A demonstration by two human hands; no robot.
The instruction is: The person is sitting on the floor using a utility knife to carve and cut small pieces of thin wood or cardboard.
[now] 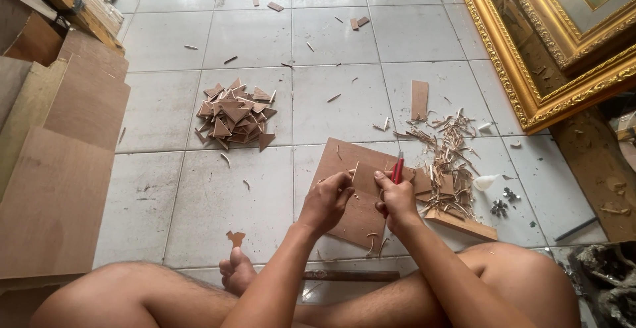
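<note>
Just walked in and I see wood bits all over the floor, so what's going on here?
A person sits on the tiled floor with a brown board in front of them. The left hand pinches a small piece of board, and the right hand holds a red-handled knife against it. A pile of cut triangles lies further out to the left, shavings lie to the right, and gold picture frames lean nearby.

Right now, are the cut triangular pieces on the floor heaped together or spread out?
Heaped: the triangular pieces overlap in one pile on the tiled floor, apart from both hands.
</note>
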